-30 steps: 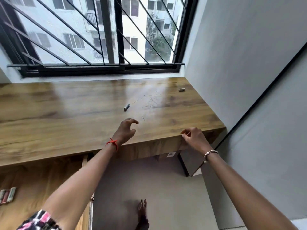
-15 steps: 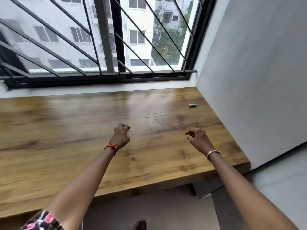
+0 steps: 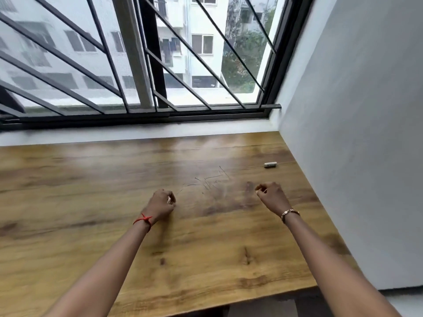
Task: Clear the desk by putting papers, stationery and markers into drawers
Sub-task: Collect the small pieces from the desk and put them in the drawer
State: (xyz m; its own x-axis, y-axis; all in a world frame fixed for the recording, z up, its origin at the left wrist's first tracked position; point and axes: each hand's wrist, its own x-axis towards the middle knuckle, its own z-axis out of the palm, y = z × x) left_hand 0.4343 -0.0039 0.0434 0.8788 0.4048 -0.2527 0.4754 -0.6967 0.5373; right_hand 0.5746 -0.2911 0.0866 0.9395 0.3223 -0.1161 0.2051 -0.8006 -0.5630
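My left hand [image 3: 161, 205] is curled into a fist low over the middle of the wooden desk [image 3: 91, 225]. A pale bit of a small grey marker piece [image 3: 169, 199] shows between its fingers. My right hand [image 3: 271, 196] hovers further right with fingers loosely curled and nothing in it. A small white cylindrical object [image 3: 270, 164] lies on the desk near the right wall, beyond my right hand. No drawer is in view.
A barred window [image 3: 148, 65] runs along the desk's far edge. A grey wall [image 3: 354, 156] closes off the right side. Pen scratches [image 3: 212, 181] mark the wood between my hands. The desk's near edge runs along the bottom of the view.
My left hand reached the small grey marker piece on the desk and closed round it. My right hand came off the desk's front edge and now hovers above the top. The view moved forward over the desk.
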